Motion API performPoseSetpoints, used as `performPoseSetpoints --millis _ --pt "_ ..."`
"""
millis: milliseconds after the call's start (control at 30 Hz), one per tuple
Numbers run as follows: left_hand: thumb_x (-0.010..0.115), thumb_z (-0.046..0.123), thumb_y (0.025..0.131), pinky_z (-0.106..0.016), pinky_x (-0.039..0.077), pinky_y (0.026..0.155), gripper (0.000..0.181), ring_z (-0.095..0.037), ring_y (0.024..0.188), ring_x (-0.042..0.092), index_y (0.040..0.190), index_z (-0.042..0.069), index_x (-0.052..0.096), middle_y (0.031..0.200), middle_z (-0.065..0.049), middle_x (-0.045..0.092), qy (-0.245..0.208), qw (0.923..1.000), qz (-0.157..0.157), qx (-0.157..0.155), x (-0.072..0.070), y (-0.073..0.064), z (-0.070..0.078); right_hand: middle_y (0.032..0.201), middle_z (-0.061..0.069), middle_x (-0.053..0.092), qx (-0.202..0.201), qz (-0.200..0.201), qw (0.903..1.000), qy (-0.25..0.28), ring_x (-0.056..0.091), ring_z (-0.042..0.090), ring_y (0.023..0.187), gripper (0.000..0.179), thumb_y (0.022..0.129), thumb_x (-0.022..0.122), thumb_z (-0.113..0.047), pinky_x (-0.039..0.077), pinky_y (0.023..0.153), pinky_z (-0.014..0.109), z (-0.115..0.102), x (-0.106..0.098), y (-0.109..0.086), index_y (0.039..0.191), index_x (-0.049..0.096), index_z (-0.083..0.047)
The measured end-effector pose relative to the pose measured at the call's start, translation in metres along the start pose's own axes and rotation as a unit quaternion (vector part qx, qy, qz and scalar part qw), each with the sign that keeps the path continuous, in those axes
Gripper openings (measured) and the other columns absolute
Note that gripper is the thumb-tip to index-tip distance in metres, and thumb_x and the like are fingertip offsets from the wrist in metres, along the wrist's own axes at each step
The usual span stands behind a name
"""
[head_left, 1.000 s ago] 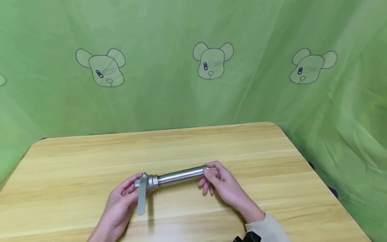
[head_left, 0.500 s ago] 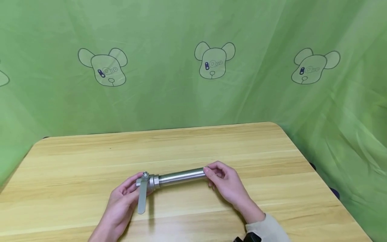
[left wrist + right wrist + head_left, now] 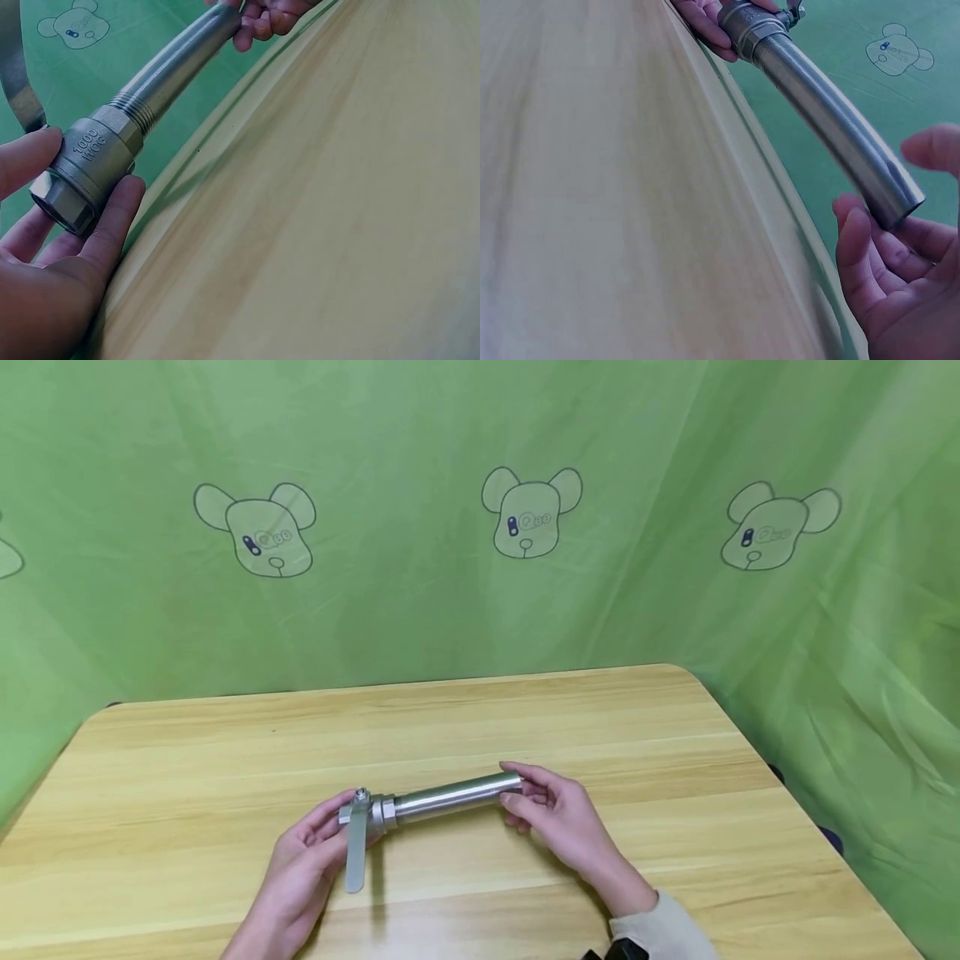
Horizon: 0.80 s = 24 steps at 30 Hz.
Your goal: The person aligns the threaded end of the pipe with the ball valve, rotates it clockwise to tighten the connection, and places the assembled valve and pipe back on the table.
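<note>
My left hand (image 3: 300,868) grips a steel ball valve (image 3: 377,814), its thumb and fingers on either side of the body. In the left wrist view the valve body (image 3: 90,154) carries the raised letters "1000 WOG". The flat lever handle (image 3: 356,852) points toward me. A shiny metal pipe (image 3: 453,797) runs from the valve to the right, with thread showing at the joint. Around its free end my right hand (image 3: 566,822) is loosely spread. In the right wrist view the thumb (image 3: 934,148) stands off the pipe, while the fingers lie under its end.
Valve and pipe are held above a wood-grain table (image 3: 480,718), casting a shadow on it. Behind hangs a green curtain (image 3: 405,610) with printed bear heads. A black device (image 3: 626,949) is at the right sleeve (image 3: 660,931).
Half a second ago the right thumb lay on the pipe's end; now it has moved off and back toward me, leaving the end uncovered. The left hand keeps its hold on the ball valve.
</note>
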<state>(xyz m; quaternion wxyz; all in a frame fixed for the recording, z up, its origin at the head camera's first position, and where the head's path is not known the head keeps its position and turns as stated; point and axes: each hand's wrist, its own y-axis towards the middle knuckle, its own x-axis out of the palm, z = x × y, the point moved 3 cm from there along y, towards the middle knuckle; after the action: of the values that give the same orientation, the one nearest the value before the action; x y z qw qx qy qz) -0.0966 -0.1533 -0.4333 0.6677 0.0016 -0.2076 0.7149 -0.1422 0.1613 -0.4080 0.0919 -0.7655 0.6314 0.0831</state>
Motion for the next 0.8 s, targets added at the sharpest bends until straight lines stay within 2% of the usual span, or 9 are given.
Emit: performPoseSetpoints --millis 167,300,400,500,633,700,800 --pt "0.071 -0.003 0.094 -0.024 0.06 0.107 0.067 -0.012 0.124 0.072 0.157 0.002 0.047 0.146 -0.007 0.07 0.001 1.0 0.003 -0.002 -0.0009 -0.0007 -0.0002 0.104 0.023 0.077 0.0 -0.032 0.9993 0.021 0.071 0.016 0.076 0.052 0.102 0.072 -0.015 0.066 0.067 0.026 0.0003 -0.0008 -0.0003 0.148 0.058 0.004" --pt "0.072 -0.001 0.095 -0.022 0.06 0.106 0.067 -0.012 0.122 0.072 0.157 0.003 0.048 0.144 -0.005 0.071 0.006 1.0 0.003 -0.001 -0.0014 -0.0013 0.0001 0.104 0.019 0.079 0.017 -0.023 0.9995 0.016 0.069 0.016 0.069 0.053 0.103 0.072 -0.018 0.058 0.058 0.022 -0.0002 -0.0003 0.0005 0.15 0.053 -0.001" --pt "0.072 -0.001 0.095 -0.022 0.06 0.106 0.066 -0.012 0.122 0.073 0.156 0.003 0.048 0.143 -0.004 0.072 0.005 1.0 0.001 0.001 -0.0004 -0.0007 0.001 0.1 0.015 0.08 0.025 -0.009 0.9996 0.009 0.066 0.016 0.063 0.045 0.104 0.072 -0.023 0.049 0.052 0.019 -0.001 -0.0005 0.0014 0.141 0.056 -0.006" --pt "0.072 -0.001 0.095 -0.023 0.06 0.106 0.066 -0.013 0.123 0.072 0.156 0.003 0.049 0.144 -0.004 0.071 0.005 1.0 0.0 0.0 0.0002 -0.0002 0.0015 0.09 0.013 0.079 0.031 -0.007 0.9995 0.003 0.066 0.018 0.059 0.039 0.104 0.072 -0.03 0.05 0.051 0.021 -0.0004 -0.0007 0.0015 0.13 0.058 -0.004" --pt "0.071 0.0 0.096 -0.022 0.059 0.107 0.066 -0.009 0.125 0.07 0.157 0.004 0.048 0.151 -0.007 0.067 0.012 0.9999 0.001 -0.01 -0.0001 -0.0011 0.001 0.079 0.012 0.077 0.043 -0.008 0.999 -0.009 0.066 0.02 0.054 0.04 0.105 0.07 -0.038 0.052 0.049 0.023 0.0008 -0.0001 0.0007 0.12 0.06 -0.003" --pt "0.071 0.0 0.096 -0.021 0.059 0.108 0.067 -0.007 0.126 0.069 0.158 0.004 0.047 0.153 -0.008 0.064 0.013 0.9998 0.003 -0.012 -0.0006 -0.0016 0.0008 0.082 0.012 0.078 0.042 -0.009 0.999 -0.01 0.067 0.02 0.056 0.04 0.105 0.07 -0.038 0.05 0.048 0.021 0.0003 0.0002 0.0002 0.121 0.061 -0.002" --pt "0.07 -0.001 0.096 -0.022 0.059 0.109 0.067 -0.008 0.126 0.069 0.158 0.004 0.046 0.154 -0.009 0.063 0.009 0.9999 0.003 -0.01 -0.0004 -0.0018 0.0011 0.093 0.013 0.08 0.033 -0.014 0.9993 -0.006 0.068 0.019 0.062 0.039 0.105 0.07 -0.029 0.05 0.05 0.02 -0.0016 -0.0004 -0.001 0.13 0.06 -0.001"
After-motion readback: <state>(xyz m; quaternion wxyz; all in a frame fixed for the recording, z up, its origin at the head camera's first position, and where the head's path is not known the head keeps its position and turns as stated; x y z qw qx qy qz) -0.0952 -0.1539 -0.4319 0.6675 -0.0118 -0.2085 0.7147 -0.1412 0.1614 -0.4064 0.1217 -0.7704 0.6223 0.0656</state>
